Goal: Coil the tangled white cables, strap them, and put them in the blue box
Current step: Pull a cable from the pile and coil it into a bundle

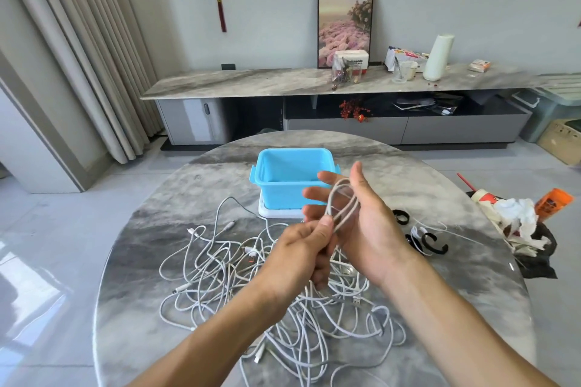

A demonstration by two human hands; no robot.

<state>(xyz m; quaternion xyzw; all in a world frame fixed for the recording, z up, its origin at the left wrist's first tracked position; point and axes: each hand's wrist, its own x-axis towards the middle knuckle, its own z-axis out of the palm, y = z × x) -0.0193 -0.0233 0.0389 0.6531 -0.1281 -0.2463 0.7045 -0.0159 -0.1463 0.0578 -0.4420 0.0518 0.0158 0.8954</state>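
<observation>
Tangle [283, 308] at 6 o'clock; coil [342, 204] looped on spread right hand [355, 220], pinched by left hand [309, 248]. Strap [401, 217] at 3 o'clock needed next.

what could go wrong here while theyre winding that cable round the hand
The cable looped round the open right hand trails down into the tangled pile, so pulling with the left hand may snag or drag other cables. The loops could slip off the straight fingers before a black strap is fetched.

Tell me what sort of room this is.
Most likely a home living room: a long low media cabinet runs along the wall, a framed flower picture leans on it, floor-length curtains hang at left, and a round marble table stands in front.
</observation>
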